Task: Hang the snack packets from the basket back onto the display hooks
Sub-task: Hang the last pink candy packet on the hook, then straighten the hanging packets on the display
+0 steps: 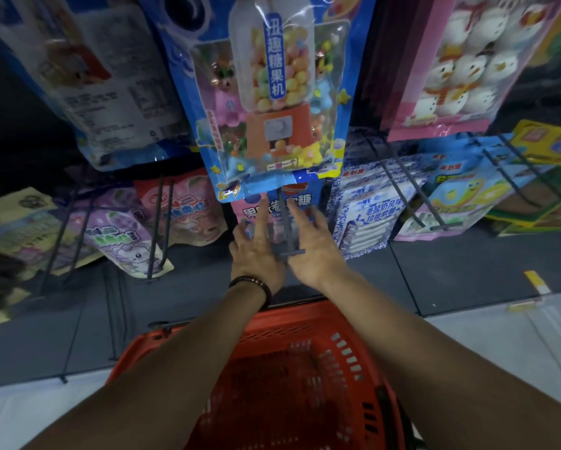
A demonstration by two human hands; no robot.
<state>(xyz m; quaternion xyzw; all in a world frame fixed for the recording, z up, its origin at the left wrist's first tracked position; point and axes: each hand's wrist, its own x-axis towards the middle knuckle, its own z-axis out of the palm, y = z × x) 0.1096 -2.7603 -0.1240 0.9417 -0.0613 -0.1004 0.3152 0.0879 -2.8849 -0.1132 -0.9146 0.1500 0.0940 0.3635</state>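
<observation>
Left hand point(256, 254), right hand point(316, 251) flank hook point(288, 227), fingers straight, resting on pink packet point(251, 207) hanging there. Basket point(341, 349) below shows no packets; job looks nearly finished.

Near end of basket point(305, 307) beyond bottom edge

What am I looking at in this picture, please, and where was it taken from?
This is one picture from a wide-angle camera worn on a person's head, looking down at their bare hands; there is no machine. The left hand, with a bracelet, and the right hand reach with straight fingers either side of a grey display hook, toward a pink packet hanging there. Neither grips anything. A red basket sits below, and a candy-machine packet hangs above.
</observation>
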